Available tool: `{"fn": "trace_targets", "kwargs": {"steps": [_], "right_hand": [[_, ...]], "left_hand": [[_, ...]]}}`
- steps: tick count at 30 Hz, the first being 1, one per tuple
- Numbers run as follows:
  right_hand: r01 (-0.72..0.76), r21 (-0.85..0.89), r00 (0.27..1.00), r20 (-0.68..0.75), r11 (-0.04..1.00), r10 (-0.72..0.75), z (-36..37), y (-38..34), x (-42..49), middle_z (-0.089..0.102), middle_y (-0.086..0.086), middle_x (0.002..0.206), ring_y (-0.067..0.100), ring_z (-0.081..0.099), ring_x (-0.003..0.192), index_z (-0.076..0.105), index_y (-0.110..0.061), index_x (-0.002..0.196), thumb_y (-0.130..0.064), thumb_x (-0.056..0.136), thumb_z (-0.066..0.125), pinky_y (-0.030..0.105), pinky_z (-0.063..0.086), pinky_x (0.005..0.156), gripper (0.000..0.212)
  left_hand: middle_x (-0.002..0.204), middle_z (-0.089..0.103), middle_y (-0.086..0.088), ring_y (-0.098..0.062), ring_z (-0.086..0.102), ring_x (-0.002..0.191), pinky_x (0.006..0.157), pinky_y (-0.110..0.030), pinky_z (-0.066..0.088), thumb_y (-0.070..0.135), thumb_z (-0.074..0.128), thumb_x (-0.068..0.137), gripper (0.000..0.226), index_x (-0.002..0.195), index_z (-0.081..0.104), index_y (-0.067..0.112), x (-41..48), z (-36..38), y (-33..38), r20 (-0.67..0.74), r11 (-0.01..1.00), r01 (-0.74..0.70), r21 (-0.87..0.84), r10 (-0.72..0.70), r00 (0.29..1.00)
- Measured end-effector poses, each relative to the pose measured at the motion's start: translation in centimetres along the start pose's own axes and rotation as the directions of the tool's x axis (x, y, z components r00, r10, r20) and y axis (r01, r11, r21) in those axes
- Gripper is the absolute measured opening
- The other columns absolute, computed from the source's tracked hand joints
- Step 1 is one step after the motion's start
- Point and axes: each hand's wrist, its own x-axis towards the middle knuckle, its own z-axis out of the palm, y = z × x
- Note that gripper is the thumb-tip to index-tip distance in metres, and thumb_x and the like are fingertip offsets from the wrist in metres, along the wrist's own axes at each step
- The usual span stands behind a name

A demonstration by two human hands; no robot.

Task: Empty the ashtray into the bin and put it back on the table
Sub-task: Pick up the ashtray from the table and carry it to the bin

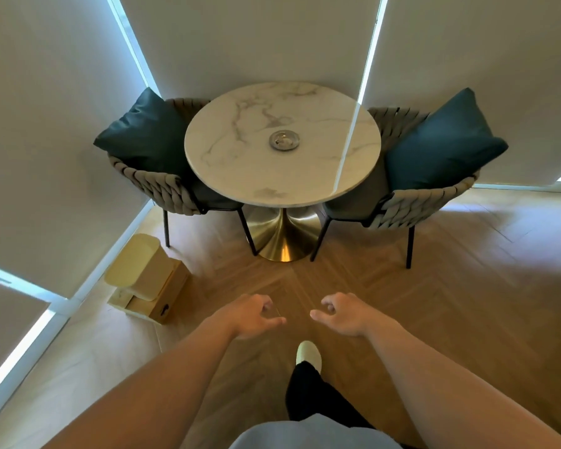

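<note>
Small round silvery metal ashtray (284, 140) on round white marble tabletop (240, 176), near its centre; contents too small to tell. Pale yellow plastic bin (136, 268) on floor at near left, lid shut, resting on tan cardboard box (162, 294). Left hand (251, 315) and right hand (342, 314) in air, well short of tabletop; fingers (274, 320) loosely curled, half open, empty.

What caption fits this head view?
Both empty hands, left and right, reach toward the ashtray on the table; bin at left.
</note>
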Motion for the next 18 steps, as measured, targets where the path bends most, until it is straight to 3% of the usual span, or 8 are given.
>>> {"fn": "trace_targets", "kwargs": {"steps": [9,18], "right_hand": [[0.022,0.014,1.0,-0.014,1.0,-0.022,-9.8,0.0,8.3,0.049,0.004,0.15,0.026,0.047,0.136,0.042,-0.026,0.147,-0.068,0.086,0.054,0.045,0.045,0.106,0.075],[0.032,-0.039,0.999,0.022,0.999,-0.031,-16.8,-0.7,14.4,0.048,0.007,0.149,0.027,0.049,0.133,0.043,-0.021,0.147,-0.07,0.086,0.052,0.043,0.046,0.105,0.079]], "left_hand": [[0.139,0.054,0.0,-0.016,0.053,0.12,0.1,-0.037,0.046,0.068,0.053,0.086,0.066,0.137,0.048,0.027,8.4,-8.5,4.0,-0.048,0.999,0.022,-0.046,-0.025,0.999],[0.139,0.053,-0.002,-0.02,0.053,0.122,0.103,-0.043,0.045,0.068,0.053,0.086,0.068,0.137,0.049,0.023,14.7,-14.4,5.1,-0.028,0.997,0.045,-0.062,-0.047,0.999]]}}
